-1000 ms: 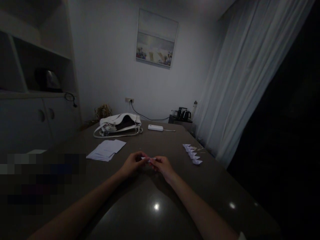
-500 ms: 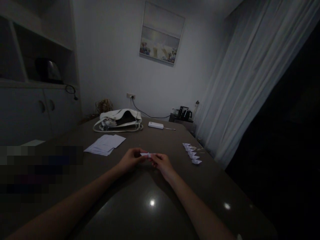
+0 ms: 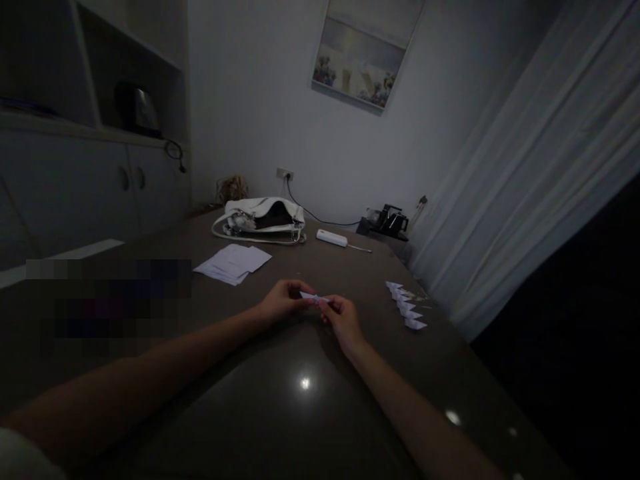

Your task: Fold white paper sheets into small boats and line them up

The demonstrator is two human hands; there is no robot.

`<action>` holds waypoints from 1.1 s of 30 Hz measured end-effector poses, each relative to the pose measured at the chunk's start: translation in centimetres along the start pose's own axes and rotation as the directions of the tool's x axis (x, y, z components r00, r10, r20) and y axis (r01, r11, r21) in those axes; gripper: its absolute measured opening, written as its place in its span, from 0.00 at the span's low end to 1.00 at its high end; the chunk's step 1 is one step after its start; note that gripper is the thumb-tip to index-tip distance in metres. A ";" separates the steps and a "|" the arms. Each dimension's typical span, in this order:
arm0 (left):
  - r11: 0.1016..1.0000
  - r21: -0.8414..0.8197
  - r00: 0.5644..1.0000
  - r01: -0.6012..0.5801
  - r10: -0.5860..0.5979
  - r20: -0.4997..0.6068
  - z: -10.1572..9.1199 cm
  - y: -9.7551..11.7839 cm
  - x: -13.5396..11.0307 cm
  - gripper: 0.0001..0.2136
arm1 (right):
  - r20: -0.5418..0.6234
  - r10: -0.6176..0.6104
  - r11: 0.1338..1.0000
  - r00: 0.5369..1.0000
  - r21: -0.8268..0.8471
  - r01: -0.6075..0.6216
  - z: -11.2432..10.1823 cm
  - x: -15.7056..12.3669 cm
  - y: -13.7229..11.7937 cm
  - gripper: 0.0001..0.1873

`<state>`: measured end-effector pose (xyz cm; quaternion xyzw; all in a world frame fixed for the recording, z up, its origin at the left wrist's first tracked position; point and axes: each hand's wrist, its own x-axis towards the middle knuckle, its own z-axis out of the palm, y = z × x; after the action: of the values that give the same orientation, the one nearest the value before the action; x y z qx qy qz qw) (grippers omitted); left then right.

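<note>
White folded-paper piece (image 3: 308, 295) pinched btwn L hand (image 3: 280, 302) & R hand (image 3: 346, 323) over dark glossy bench (image 3: 250, 413), well in from R edge; small white pointed paper folds (image 3: 407, 306) rowed nr that edge.

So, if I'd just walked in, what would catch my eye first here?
Probably the left hand and right hand, meeting mid-table around a small piece of folded white paper. Next, the slanting row of small folded paper pieces on the table, over to the right. Beyond the hands, toward the table's far end, the white bag stands out against the dark tabletop.
</note>
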<state>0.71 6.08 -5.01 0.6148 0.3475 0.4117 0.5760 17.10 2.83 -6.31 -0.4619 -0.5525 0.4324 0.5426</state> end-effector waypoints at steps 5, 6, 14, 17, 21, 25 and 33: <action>0.996 0.090 1.000 0.002 -0.004 0.024 -0.1 0.1 -0.3 0.18 | 0.067 0.050 0.999 0.997 -0.022 -0.048 -0.5 0.0 -0.3 0.19; 0.995 0.103 1.000 -0.008 0.007 0.016 -0.1 0.2 -0.3 0.18 | 0.081 0.061 0.998 0.995 -0.034 -0.059 -0.6 0.0 -0.3 0.19; 0.998 0.065 0.998 -0.024 0.021 0.057 -0.1 0.1 -0.3 0.16 | 0.120 0.019 0.994 0.993 -0.106 -0.006 -0.1 -0.3 -0.2 0.19; 0.993 0.109 0.992 -0.036 0.022 0.125 -0.2 0.1 -0.7 0.16 | 0.150 0.025 0.989 0.988 -0.150 -0.002 -0.2 -0.7 -0.4 0.19; 0.983 0.168 0.983 -0.067 0.035 0.183 0.0 0.2 -1.4 0.15 | 0.142 -0.030 0.980 0.989 -0.192 0.058 -0.4 -1.3 -0.9 0.17; 0.980 0.190 0.983 -0.058 0.023 0.181 0.3 0.7 -1.7 0.13 | 0.132 -0.059 0.973 0.989 -0.215 0.086 -0.6 -1.6 -1.2 0.15; 0.967 0.249 0.993 -0.051 0.023 0.114 0.4 1.4 -2.1 0.11 | 0.117 -0.044 0.972 0.992 -0.223 0.069 -0.4 -1.9 -1.6 0.14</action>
<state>0.09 3.88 -3.86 0.7108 0.3531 0.3406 0.5041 17.40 0.61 -5.14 -0.4800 -0.6405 0.3761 0.4669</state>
